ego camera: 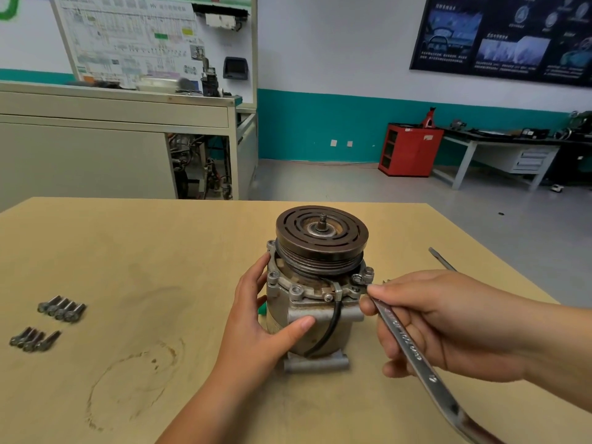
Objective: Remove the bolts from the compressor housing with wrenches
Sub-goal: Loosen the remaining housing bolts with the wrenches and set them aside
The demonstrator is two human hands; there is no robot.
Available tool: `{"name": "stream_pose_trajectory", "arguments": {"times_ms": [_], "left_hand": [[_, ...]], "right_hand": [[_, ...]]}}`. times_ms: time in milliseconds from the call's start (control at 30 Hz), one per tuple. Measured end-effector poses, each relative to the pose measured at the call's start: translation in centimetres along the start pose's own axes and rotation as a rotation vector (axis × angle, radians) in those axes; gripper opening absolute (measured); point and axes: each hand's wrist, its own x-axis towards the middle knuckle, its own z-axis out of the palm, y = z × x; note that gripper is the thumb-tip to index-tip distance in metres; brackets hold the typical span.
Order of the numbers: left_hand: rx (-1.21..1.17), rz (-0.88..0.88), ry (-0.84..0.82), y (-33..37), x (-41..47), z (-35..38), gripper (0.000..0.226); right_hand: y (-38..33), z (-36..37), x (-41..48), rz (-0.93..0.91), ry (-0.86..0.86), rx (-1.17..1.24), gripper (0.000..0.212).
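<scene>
The grey metal compressor [315,318] stands upright on the wooden table [134,251], its dark grooved pulley [322,238] on top. My left hand [256,318] grips the housing's left side, thumb across the front. My right hand [448,318] holds a long silver wrench [413,354], whose ring end sits on a bolt [357,278] at the flange's right front. More bolts [296,290] stand in the flange ring. A black cable runs down the housing's front.
Two groups of removed bolts lie at the table's left, one [62,308] behind the other [33,339]. A second tool [442,259] lies near the table's right edge behind my right hand. Workshop cabinets, a red cabinet and benches stand beyond the table.
</scene>
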Motion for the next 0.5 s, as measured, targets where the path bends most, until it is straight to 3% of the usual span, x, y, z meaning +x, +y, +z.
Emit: {"name": "stream_pose_trajectory", "arguments": {"times_ms": [100,200,267,333,433,500], "left_hand": [[-0.001,0.004,-0.001,-0.1,0.0,0.0,0.087],[-0.003,-0.002,-0.003,-0.1,0.0,0.0,0.085],[0.0,-0.002,-0.004,-0.1,0.0,-0.1,0.083],[0.0,-0.002,-0.004,-0.1,0.0,-0.1,0.083],[-0.002,-0.007,-0.008,0.0,-0.1,-0.1,0.081],[0.002,-0.006,-0.009,0.1,-0.1,-0.1,0.081]], "right_hand": [[-0.6,-1.4,0.1,0.065,-0.015,-0.272,0.028],[-3.4,-3.3,-0.3,0.183,-0.043,-0.795,0.037],[-4.8,-4.3,-0.2,0.198,0.042,-1.081,0.046],[-5.1,-5.3,0.2,0.057,0.222,-1.295,0.049],[-4.6,-6.2,0.8,-0.163,0.352,-1.319,0.042],[-4.4,-6.7,0.4,-0.134,0.319,-1.228,0.034]]}}
